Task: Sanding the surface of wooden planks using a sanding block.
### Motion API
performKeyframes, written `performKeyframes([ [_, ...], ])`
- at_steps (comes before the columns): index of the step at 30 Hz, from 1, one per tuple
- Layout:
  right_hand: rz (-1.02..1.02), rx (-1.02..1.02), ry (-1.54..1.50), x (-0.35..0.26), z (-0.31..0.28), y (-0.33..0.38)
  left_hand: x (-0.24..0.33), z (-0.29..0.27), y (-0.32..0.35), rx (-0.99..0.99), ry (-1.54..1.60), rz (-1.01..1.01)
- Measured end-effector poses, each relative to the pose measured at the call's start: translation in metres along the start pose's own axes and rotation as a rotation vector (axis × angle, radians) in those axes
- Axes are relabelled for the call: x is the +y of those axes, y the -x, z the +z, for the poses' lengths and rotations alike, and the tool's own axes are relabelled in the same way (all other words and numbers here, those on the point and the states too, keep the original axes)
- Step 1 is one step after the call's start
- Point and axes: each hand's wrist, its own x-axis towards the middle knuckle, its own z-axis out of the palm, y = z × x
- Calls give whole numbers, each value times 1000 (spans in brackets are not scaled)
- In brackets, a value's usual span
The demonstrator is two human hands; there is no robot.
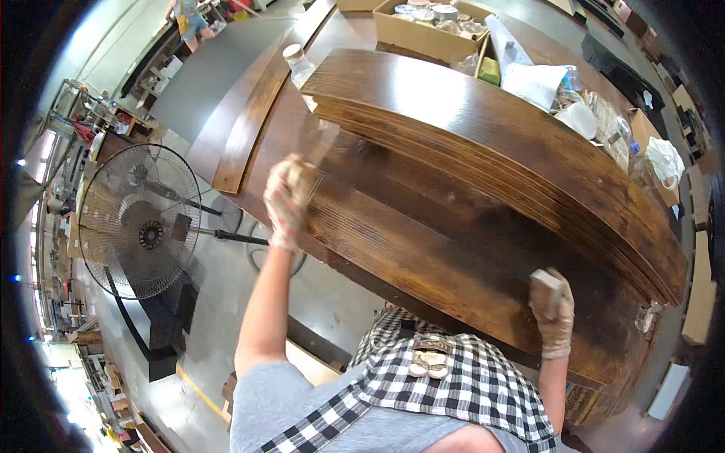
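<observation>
A long brown stained wooden board [411, 253] lies across the bench in front of me. My left hand [285, 200], in a thin pale glove with reddish spots, is at the board's left end. Its fingers are closed and smeared by motion; a brownish thing in them is too blurred to name. Over the board's right part, my gloved right hand [555, 321] grips a small rectangular block [545, 291] with a pale top and darker sides. Whether the block touches the wood, I cannot tell. Beyond the board rises a stack of curved brown boards [423, 87].
A clear bottle [299, 66] with a white cap stands behind the stack's left end. Farther back are an open cardboard box [423, 38] of round items and assorted bags. A large pedestal fan [143, 223] stands at left. Another person [192, 23] is at the far left.
</observation>
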Motion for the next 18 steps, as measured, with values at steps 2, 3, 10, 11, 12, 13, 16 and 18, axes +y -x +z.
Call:
performKeyframes([
  [2, -104, 83, 634, 10, 59, -32, 40, 11, 39, -308, -42, 241],
  [3, -198, -1, 808, 12, 84, -44, 54, 15, 57, -433, 202, 201],
  [10, -477, -225, 1367, 36, 185, -98, 66, 27, 122, -593, 284, 396],
  [11, -491, -239, 1363, 40, 192, -104, 63, 27, 122, -590, 307, 381],
  [12, -494, -255, 1355, 44, 200, -111, 61, 26, 121, -618, 309, 363],
  [13, -487, -270, 1347, 50, 209, -119, 58, 27, 119, -657, 314, 368],
  [16, -523, -339, 1250, 73, 247, -148, 55, 29, 121, -624, 394, 358],
  [18, -564, -398, 1231, 90, 280, -172, 52, 31, 125, -611, 339, 376],
])
